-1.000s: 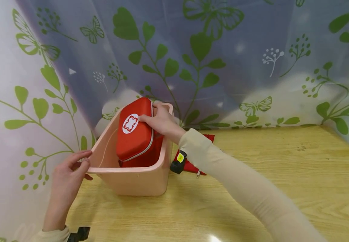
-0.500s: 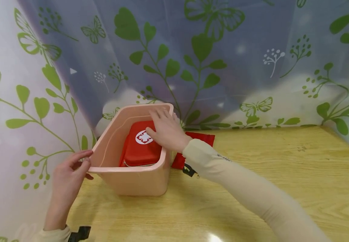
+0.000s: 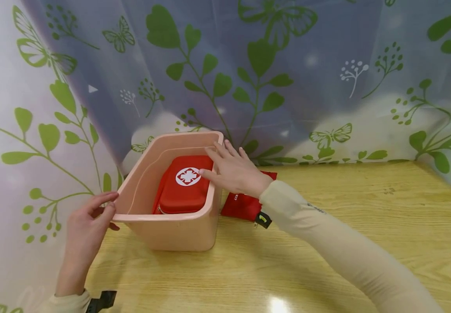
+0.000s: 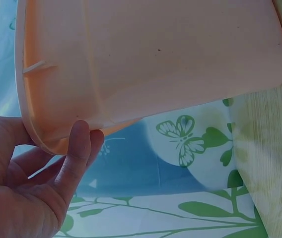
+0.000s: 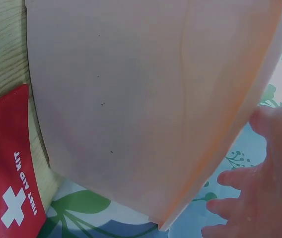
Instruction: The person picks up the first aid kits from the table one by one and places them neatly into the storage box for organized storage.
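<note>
A pink plastic bin (image 3: pixel 170 232) stands on the wooden table, and a red first aid case (image 3: pixel 184 195) with a white cross emblem lies inside it. My left hand (image 3: pixel 90 226) pinches the bin's near left corner at the rim; the left wrist view shows the thumb and fingers around that rim. My right hand (image 3: pixel 238 171) is over the bin's right rim with its fingers spread, holding nothing. Beneath that hand, a flat red first aid pouch (image 3: pixel 241 206) lies on the table beside the bin, partly covered by the wrist.
Wooden table (image 3: pixel 346 226) stretches to the right and toward the front. A curtain (image 3: pixel 307 87) printed with leaves and butterflies hangs behind and on the left, close to the bin. The pouch (image 5: pixel 7 168) lies near the bin's base in the right wrist view.
My right hand has let go of the red case, which now lies lower in the bin, and has drawn back rightward to the rim. The left hand keeps its place.
</note>
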Demonstrator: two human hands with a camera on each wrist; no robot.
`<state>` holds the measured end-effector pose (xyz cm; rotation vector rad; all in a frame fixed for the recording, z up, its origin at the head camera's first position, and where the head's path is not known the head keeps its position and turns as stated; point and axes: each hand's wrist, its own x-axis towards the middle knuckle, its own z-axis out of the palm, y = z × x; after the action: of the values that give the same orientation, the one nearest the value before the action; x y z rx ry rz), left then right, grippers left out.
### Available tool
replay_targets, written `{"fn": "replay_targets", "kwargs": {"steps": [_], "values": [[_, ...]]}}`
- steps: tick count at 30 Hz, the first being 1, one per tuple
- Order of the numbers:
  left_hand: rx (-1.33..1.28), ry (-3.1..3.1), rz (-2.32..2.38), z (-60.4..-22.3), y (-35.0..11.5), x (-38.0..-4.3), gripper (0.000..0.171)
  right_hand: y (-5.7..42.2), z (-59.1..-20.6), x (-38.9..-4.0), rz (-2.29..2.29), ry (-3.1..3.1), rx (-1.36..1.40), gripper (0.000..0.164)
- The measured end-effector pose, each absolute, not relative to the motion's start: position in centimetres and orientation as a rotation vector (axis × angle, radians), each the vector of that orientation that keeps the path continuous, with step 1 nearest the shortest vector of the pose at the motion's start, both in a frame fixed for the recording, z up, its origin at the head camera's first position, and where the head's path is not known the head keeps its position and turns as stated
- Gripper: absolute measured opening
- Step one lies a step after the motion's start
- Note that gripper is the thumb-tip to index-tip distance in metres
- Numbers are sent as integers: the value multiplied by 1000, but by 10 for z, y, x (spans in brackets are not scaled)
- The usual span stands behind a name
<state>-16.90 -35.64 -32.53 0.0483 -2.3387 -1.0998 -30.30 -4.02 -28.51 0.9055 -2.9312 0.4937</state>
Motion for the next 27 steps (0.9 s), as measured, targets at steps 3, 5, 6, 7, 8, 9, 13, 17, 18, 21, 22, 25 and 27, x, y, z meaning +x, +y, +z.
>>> {"fn": "replay_targets", "kwargs": {"steps": [3,5,6,7,8,9,13,17,18,21,22,25,27], "values": [[52,-2333,-1090,-325,-356,-169,31,-36,-285,-302,467,-2923,915,77],[53,-2329,-1086,-326,-355,-169,30,-33,-284,-301,458,-2915,919,78],[53,-2328,-1086,-326,-355,-169,30,-30,-284,-300,460,-2910,920,78],[54,-2328,-1086,-326,-355,-169,30,-28,-284,-300,464,-2908,918,78],[54,-2328,-1087,-326,-355,-169,30,-26,-285,-300,465,-2907,916,78],[53,-2326,-1090,-326,-355,-169,30,-24,-285,-300,466,-2909,911,78],[57,-2319,-1094,-326,-356,-169,30,-15,-287,-301,469,-2913,886,78],[64,-2310,-1097,-326,-356,-169,29,-8,-288,-304,478,-2906,869,79],[66,-2310,-1099,-326,-356,-169,29,-7,-289,-305,474,-2904,864,79],[71,-2315,-1095,-326,-355,-169,30,-1,-289,-306,463,-2905,850,78],[72,-2318,-1094,-326,-355,-169,30,0,-289,-307,454,-2909,842,78],[70,-2324,-1090,-326,-355,-169,31,6,-290,-308,446,-2926,819,79],[69,-2324,-1088,-325,-355,-169,31,9,-291,-309,441,-2934,804,79]]}}
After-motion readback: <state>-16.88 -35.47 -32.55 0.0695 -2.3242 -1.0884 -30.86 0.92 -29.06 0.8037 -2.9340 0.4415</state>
